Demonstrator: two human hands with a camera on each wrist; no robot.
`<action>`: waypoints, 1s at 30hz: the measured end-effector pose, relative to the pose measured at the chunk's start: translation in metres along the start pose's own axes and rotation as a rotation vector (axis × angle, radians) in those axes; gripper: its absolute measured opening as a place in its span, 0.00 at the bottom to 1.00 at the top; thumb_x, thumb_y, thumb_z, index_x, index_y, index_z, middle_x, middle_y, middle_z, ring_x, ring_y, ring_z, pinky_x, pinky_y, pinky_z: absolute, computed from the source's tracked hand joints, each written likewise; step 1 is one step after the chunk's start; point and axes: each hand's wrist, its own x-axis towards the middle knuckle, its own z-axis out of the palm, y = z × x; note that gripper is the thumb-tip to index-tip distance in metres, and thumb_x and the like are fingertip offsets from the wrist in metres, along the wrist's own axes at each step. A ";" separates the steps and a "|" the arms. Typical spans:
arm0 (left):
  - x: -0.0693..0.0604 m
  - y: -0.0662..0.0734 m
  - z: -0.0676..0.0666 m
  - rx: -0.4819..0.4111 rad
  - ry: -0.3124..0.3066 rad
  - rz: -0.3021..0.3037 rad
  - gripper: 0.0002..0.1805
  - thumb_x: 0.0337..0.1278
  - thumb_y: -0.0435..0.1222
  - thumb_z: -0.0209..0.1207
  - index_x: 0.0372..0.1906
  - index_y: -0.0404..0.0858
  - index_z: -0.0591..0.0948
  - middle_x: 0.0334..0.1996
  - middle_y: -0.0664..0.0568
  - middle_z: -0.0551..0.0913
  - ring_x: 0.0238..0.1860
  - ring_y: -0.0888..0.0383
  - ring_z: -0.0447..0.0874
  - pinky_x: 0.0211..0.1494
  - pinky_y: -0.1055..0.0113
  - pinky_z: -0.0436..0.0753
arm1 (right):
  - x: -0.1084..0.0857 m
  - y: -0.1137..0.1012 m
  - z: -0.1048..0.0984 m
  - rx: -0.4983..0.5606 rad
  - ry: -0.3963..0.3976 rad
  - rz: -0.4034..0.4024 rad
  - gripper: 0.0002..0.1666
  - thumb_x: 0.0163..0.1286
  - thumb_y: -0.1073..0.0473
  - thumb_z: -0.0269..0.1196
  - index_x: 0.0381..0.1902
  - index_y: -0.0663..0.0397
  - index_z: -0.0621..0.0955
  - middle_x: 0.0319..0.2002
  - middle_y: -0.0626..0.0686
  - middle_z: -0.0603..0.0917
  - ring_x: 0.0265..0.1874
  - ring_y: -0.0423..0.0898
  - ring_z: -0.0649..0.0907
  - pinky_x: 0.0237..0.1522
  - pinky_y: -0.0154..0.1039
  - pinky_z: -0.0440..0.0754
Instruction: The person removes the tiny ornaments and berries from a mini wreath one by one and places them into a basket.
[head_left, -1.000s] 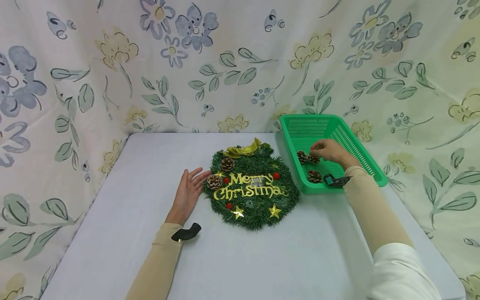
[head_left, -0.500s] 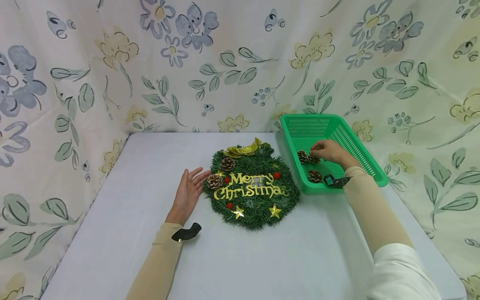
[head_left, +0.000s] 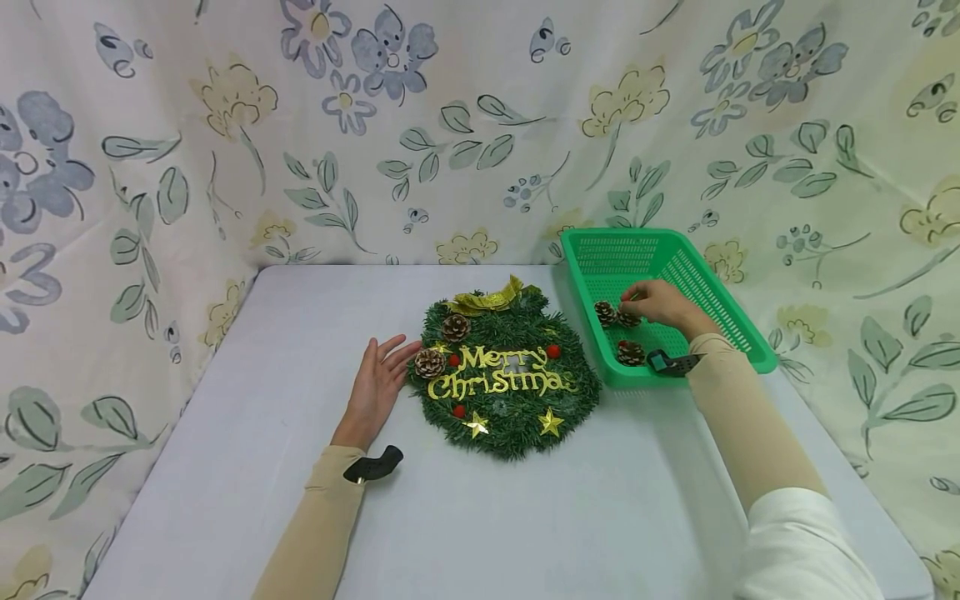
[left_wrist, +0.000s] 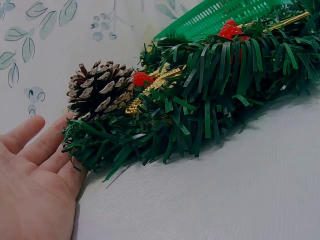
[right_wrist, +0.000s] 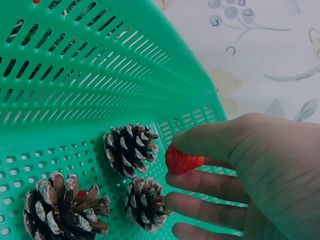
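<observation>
A green tinsel wreath (head_left: pixel 510 329) lies on the table, with gold "Merry Christmas" lettering (head_left: pixel 498 372), gold stars, red berries and pine cones on it. My left hand (head_left: pixel 375 392) is beside its left edge, palm up. In the left wrist view the fingertips meet the greenery under a pine cone (left_wrist: pixel 100 90). Over in the green basket (head_left: pixel 731 321), my right hand (head_left: pixel 663 304) pinches a red berry (right_wrist: pixel 182 161) between thumb and forefinger. Loose pine cones lie below that hand: one (right_wrist: pixel 131 149), a smaller one (right_wrist: pixel 146 204) and a larger one (right_wrist: pixel 62 207).
The basket stands at the table's back right, close to the wreath's right side. A floral curtain (head_left: pixel 465 200) hangs behind the table (head_left: pixel 480 533) and along its sides. Each wrist wears a black strap-like mount (head_left: pixel 372 465).
</observation>
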 end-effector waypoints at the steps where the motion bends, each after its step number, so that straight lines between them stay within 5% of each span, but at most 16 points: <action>1: 0.000 0.000 0.000 0.001 -0.001 0.002 0.42 0.79 0.62 0.27 0.81 0.36 0.49 0.78 0.36 0.60 0.82 0.48 0.52 0.85 0.52 0.39 | 0.000 0.000 0.000 0.000 -0.001 0.001 0.26 0.79 0.50 0.56 0.64 0.65 0.75 0.59 0.69 0.80 0.53 0.64 0.81 0.52 0.58 0.82; 30: -0.001 0.001 0.000 -0.006 -0.020 0.010 0.40 0.81 0.59 0.24 0.81 0.35 0.48 0.78 0.35 0.59 0.82 0.48 0.51 0.85 0.52 0.39 | -0.008 -0.025 -0.015 -0.037 0.032 -0.054 0.28 0.80 0.48 0.55 0.66 0.62 0.75 0.64 0.69 0.77 0.58 0.65 0.80 0.56 0.61 0.80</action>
